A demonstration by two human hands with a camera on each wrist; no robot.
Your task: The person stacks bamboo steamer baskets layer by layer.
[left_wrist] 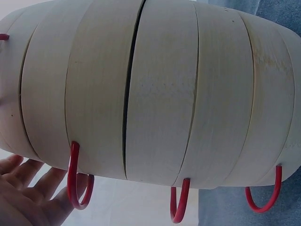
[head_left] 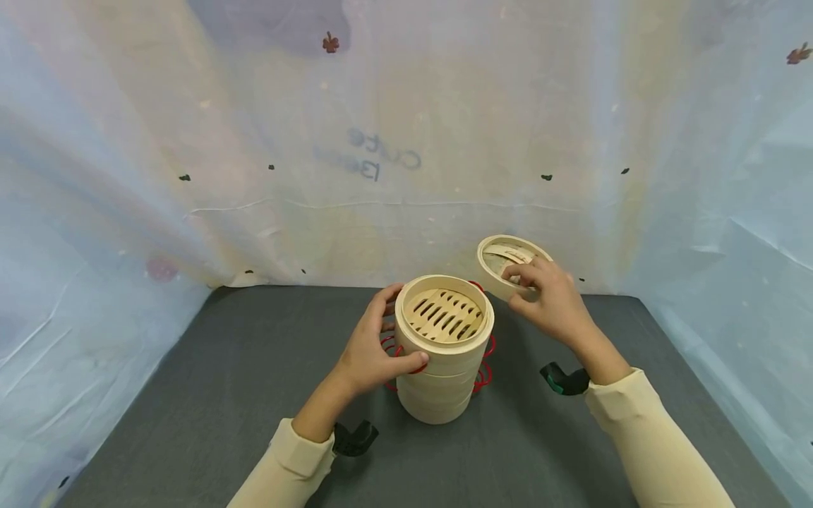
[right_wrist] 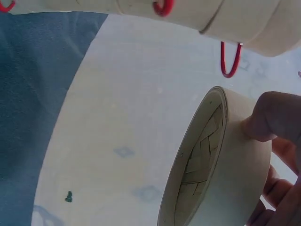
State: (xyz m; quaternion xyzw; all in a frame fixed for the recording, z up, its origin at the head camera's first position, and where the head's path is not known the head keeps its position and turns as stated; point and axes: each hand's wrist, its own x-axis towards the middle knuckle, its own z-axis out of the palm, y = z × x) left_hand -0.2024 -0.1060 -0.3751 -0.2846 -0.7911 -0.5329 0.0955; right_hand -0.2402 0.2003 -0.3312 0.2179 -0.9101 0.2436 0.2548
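Observation:
A tall stack of pale bamboo steamer baskets [head_left: 440, 384] stands upright on the dark table, its top basket uncovered with a slatted floor [head_left: 444, 315]. My left hand [head_left: 375, 353] grips the upper stack from the left, thumb across the front and fingers round the far side. Red loop handles [left_wrist: 73, 174] stick out along the stack's side in the left wrist view. Up behind and right of the stack, my right hand [head_left: 551, 296] holds the steamer lid [head_left: 497, 262] tilted in the air. The lid's woven underside [right_wrist: 195, 165] shows in the right wrist view.
A dark grey tabletop [head_left: 254, 353] lies under the stack. Pale translucent sheeting [head_left: 444, 141] hangs behind the table and along both sides, with small dark marks on it. Dark wrist mounts [head_left: 356, 439] jut from the cuffs.

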